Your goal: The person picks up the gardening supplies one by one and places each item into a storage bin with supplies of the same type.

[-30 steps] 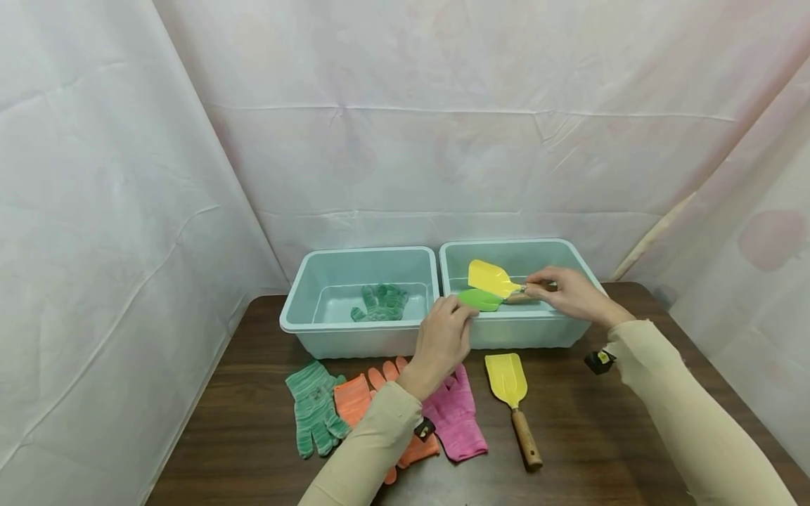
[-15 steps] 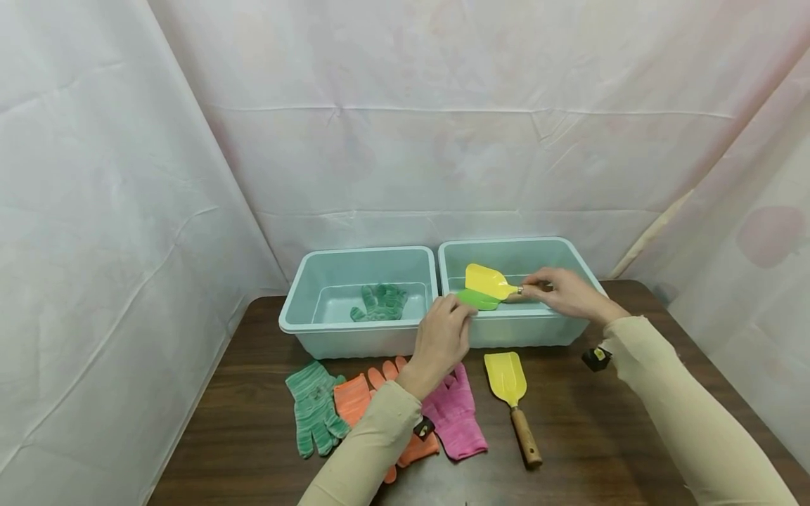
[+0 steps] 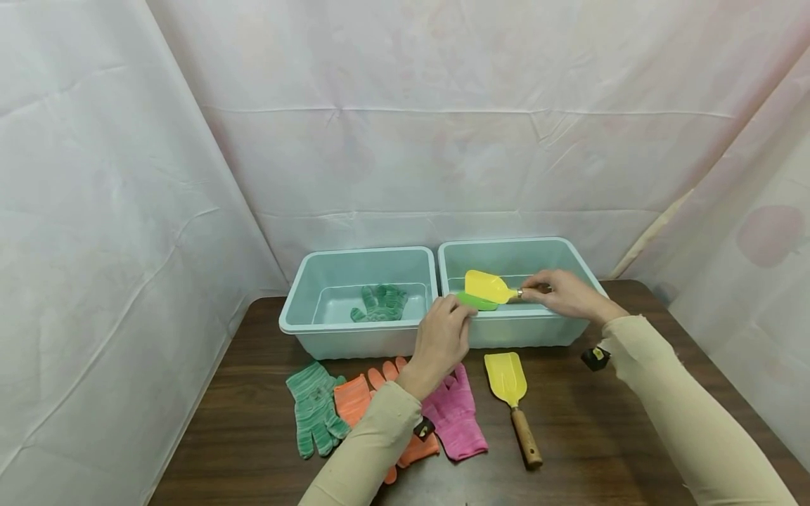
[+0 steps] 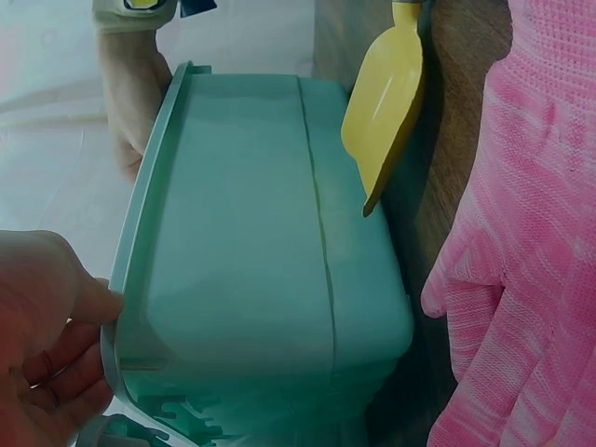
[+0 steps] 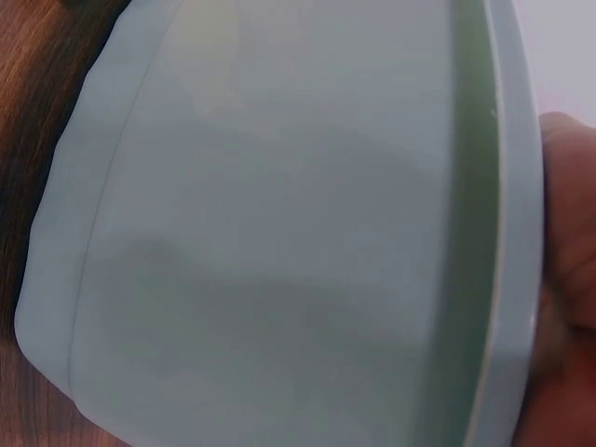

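Note:
My right hand pinches a yellow hand shovel near the metal collar of its handle. The blade points left inside the right pale-green plastic bin. Beneath it in that bin lies a green hand shovel, partly covered. My left hand grips the same bin's rim at the front left corner; in the left wrist view the thumb presses against the rim. The right wrist view shows mostly bin wall, with the fingers behind the rim and the shovel hidden.
A second pale-green bin stands on the left with a green glove inside. On the dark wooden table lie a green glove, orange gloves, a pink glove and another yellow hand shovel.
My right hand has lowered the yellow shovel slightly, and its blade now covers more of the green shovel. The left hand stays at the bin's rim.

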Available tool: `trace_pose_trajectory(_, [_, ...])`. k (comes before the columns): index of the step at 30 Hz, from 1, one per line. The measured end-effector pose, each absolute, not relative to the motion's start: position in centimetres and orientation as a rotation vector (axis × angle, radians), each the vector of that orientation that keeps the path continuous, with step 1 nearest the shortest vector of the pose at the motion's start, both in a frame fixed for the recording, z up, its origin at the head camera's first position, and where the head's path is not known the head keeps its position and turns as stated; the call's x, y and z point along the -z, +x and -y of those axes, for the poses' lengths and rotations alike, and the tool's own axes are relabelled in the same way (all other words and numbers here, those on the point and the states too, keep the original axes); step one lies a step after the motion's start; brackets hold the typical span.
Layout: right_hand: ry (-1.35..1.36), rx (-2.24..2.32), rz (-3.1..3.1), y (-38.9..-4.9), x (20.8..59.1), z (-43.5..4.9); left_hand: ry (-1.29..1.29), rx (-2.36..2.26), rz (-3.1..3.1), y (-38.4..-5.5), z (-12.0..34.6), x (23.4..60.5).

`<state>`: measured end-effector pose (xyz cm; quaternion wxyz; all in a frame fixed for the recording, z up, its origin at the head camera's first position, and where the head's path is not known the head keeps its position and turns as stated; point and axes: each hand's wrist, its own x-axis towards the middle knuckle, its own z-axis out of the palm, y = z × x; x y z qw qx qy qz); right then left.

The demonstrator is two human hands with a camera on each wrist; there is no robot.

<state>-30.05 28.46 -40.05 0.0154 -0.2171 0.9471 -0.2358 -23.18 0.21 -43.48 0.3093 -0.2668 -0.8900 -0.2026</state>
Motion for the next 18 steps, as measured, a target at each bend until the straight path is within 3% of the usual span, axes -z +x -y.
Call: trace_pose_trajectory(18, [-0.677, 0.805, -3.014, -30.37, 40.47, -28.60, -0.707, 0.536, 2.362, -23.11, -0.19, 43.39])
